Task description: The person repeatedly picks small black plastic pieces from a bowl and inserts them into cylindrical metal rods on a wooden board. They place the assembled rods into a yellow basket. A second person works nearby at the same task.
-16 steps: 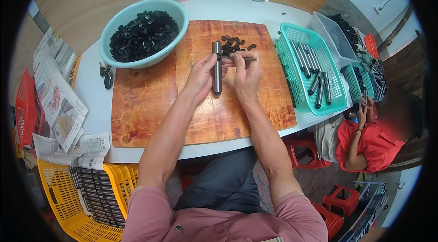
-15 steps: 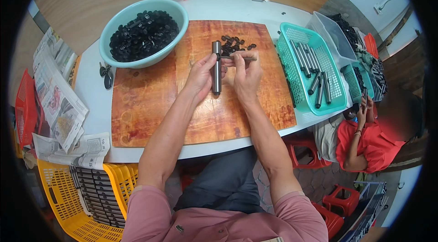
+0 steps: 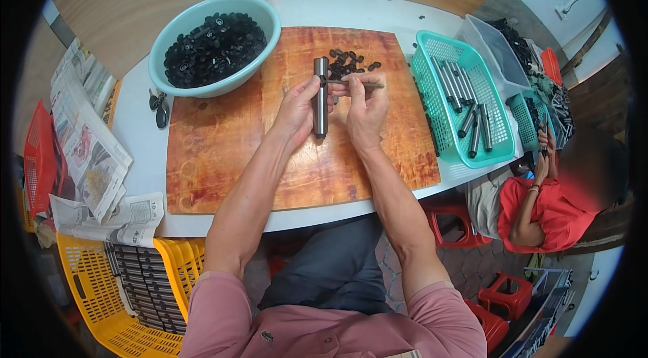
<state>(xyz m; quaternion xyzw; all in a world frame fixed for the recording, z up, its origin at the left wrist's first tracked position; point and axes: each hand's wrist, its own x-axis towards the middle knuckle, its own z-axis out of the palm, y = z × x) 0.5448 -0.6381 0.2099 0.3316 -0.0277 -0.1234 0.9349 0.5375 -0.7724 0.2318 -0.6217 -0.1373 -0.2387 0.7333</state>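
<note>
My left hand (image 3: 297, 108) is closed round a silver metal tube (image 3: 320, 112) with a black lower end, held upright above the wooden board (image 3: 223, 162). In my right hand (image 3: 366, 112) a thin dark rod (image 3: 368, 85) is pinched between thumb and fingers. Its tip meets the side of the tube near the upper end, where a small black part (image 3: 323, 80) shows at my left thumb. Exactly how the tip sits there is hidden by my fingers. Small black caps (image 3: 345, 61) lie loose on the board just beyond my right hand.
A pale green basin (image 3: 202, 92) full of black caps stands at the left. At the right, a turquoise basket (image 3: 462, 149) holds several metal tubes. Pliers (image 3: 160, 112), newspapers (image 3: 88, 149) and a yellow crate (image 3: 88, 290) are on the left; a person in red (image 3: 553, 216) works at the right.
My hands keep nearly the same hold on the tube and rod. The view has shifted slightly. At the right, the other person's hands have risen a little.
</note>
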